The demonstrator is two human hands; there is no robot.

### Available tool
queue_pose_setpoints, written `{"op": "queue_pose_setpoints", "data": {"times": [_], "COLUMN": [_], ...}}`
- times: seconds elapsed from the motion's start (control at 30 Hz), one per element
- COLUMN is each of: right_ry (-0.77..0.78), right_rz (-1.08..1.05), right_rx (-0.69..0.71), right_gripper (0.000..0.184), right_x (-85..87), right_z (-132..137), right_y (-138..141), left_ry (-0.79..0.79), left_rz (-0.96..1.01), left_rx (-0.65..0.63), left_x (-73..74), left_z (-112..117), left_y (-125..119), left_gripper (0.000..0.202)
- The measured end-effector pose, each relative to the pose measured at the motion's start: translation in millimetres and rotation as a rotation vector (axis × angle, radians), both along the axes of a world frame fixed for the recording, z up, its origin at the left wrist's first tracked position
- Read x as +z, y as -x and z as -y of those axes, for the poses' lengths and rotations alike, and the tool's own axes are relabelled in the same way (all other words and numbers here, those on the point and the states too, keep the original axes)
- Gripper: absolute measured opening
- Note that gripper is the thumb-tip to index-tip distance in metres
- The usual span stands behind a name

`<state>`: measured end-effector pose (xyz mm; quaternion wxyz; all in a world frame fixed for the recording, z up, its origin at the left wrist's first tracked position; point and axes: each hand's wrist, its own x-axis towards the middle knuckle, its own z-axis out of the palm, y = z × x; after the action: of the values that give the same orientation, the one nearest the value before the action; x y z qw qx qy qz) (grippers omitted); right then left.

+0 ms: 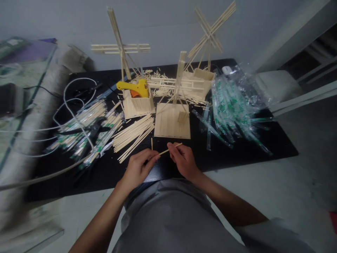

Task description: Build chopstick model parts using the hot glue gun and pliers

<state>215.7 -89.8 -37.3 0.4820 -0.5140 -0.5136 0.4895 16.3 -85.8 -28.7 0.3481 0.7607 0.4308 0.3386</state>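
Observation:
Near the table's front edge, my left hand (140,165) and my right hand (183,159) pinch one thin wooden stick (165,151) between them. The stick slants up to the right, its right end sticking out past my right fingers. Just beyond my left fingertips is a short stick piece (152,143). Loose wooden sticks (134,133) lie in a fanned pile ahead of my left hand. Straight ahead stands a stick-built windmill model (172,121) on a square base.
A yellow glue gun (135,87) rests on another stick model (139,105). Black-handled pliers (93,130) lie on packaged sticks (76,119) amid white cables (71,109). Green-and-clear plastic wrappers (231,105) heap at right. Short offcuts (163,86) scatter behind, near a further windmill (209,35).

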Motion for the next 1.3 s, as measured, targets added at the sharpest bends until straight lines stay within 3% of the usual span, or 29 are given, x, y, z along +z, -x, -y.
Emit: {"op": "queue_pose_setpoints", "data": {"times": [0.73,1.03,1.3], "right_ry": [0.001,0.016,-0.001], "right_rz": [0.008,0.003,-0.041], "right_rx": [-0.004,0.003,0.039], "right_gripper": [0.056,0.056,0.057], "right_x": [1.1,1.4,-2.6], "right_z": [0.6,1.2,1.2], "right_y": [0.0,0.0,-1.0], "left_ry": [0.053,0.034,-0.064], "left_rz": [-0.032,-0.049,-0.033], "left_rx": [-0.112,-0.111,-0.064], "left_x": [-1.2,-4.1,3.7], "left_z": [0.5,3.2,4.7], "left_y": [5.0,5.5,4.4], "left_gripper": [0.025,0.027,0.028]}}
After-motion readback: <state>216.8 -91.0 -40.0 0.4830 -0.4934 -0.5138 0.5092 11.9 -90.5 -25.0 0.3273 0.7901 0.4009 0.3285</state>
